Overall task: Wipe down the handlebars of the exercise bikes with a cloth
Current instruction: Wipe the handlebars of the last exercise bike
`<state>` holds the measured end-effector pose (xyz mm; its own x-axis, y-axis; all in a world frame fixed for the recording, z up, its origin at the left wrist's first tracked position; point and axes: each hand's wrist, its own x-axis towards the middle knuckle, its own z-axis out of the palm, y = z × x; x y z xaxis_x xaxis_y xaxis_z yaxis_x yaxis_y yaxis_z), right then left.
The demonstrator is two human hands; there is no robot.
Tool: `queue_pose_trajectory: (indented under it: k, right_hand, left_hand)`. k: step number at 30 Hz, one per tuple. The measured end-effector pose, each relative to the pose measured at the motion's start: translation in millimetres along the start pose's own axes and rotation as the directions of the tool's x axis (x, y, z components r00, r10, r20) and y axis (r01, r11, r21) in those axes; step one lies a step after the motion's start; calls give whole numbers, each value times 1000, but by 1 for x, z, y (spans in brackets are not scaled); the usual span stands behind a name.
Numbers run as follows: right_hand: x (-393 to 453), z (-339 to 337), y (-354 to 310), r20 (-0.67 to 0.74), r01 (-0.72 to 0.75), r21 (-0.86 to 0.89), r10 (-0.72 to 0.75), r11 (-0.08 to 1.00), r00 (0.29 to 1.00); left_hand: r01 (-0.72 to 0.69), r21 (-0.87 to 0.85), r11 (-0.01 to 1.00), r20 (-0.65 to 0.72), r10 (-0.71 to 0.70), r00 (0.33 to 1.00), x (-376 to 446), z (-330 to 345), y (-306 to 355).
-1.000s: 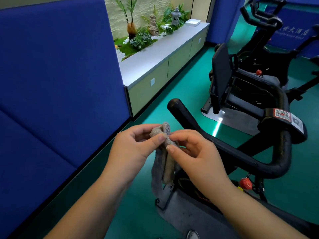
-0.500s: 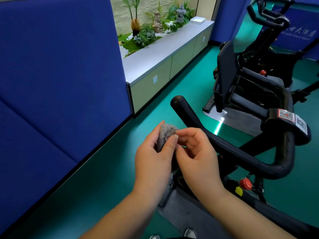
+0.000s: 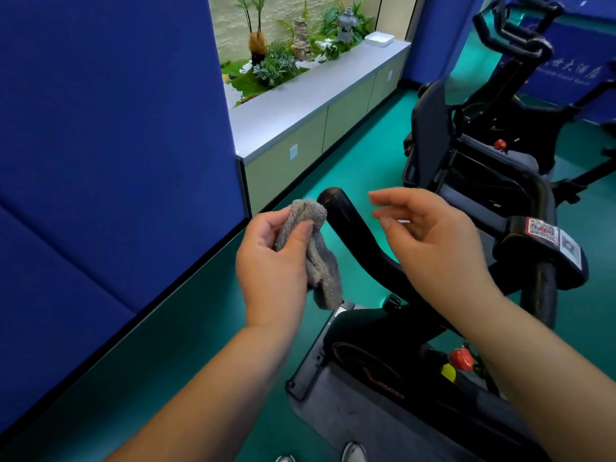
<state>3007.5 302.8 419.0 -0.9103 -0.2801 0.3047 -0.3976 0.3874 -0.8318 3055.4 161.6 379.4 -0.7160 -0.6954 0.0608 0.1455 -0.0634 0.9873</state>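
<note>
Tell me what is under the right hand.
Under the right hand runs the black handlebar of the nearest bike; the hand hides its middle stretch. Green floor shows below. The left hand holds the grey cloth.

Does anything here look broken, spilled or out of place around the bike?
Nothing stands out. The left hand holds a grey cloth beside the tip of the black handlebar; the right hand hovers open above it. No spill shows on the green floor.

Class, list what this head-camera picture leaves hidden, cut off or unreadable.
- Handlebar: its middle is hidden behind the right hand.
- Cloth: partly covered by the left hand.
- Label: too small to read.
- Shoes: cut off by the bottom edge.
</note>
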Motion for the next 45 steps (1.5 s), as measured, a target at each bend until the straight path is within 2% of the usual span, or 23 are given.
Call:
queue_pose_trajectory:
  k: [3,8,11,16,22,26,33,36,39,41,43,45]
  right_hand:
    - [12,2,7,121,-64,-93,75,994,990]
    - [17,1,8,209,-173,55,158,983,965]
    - [20,-2,11,232,-156,60,138,986,963]
    - [24,-3,15,254,-138,80,114,987,960]
    - [28,-5,21,280,-128,98,96,987,955]
    - [32,-6,22,307,-121,100,85,988,948]
    - [33,-6,27,320,-115,131,68,985,945]
    - [34,-8,28,330,-111,132,62,985,942]
    - [35,-9,28,354,-102,143,45,984,934]
    - [35,-10,29,360,-75,132,22,988,933]
    - [36,-10,29,365,-53,125,4,991,931]
    - [37,-11,28,371,-43,139,-12,989,928]
  left_hand:
    - [18,-16,1000,-16,-18,1000,-1,9,-9]
    - [96,-9,995,16,-96,995,-19,15,-25]
    - [117,3,993,42,-117,992,-24,13,-26]
    - [94,-69,993,4,-94,996,-5,16,-15]
    - [26,-12,1000,-32,-26,999,-26,19,-19]
    - [37,-53,998,-85,-41,996,-22,22,-11]
    - [-42,58,997,-128,49,991,-30,27,-22]
    - [-11,69,998,-100,17,995,-40,28,-24]
    - [64,-75,995,-176,-77,981,-22,27,-9]
    - [71,-101,992,-203,-90,975,0,24,4]
    - [69,-88,994,-184,-84,979,5,26,7]
    - [128,-96,987,-147,-141,979,-11,30,2]
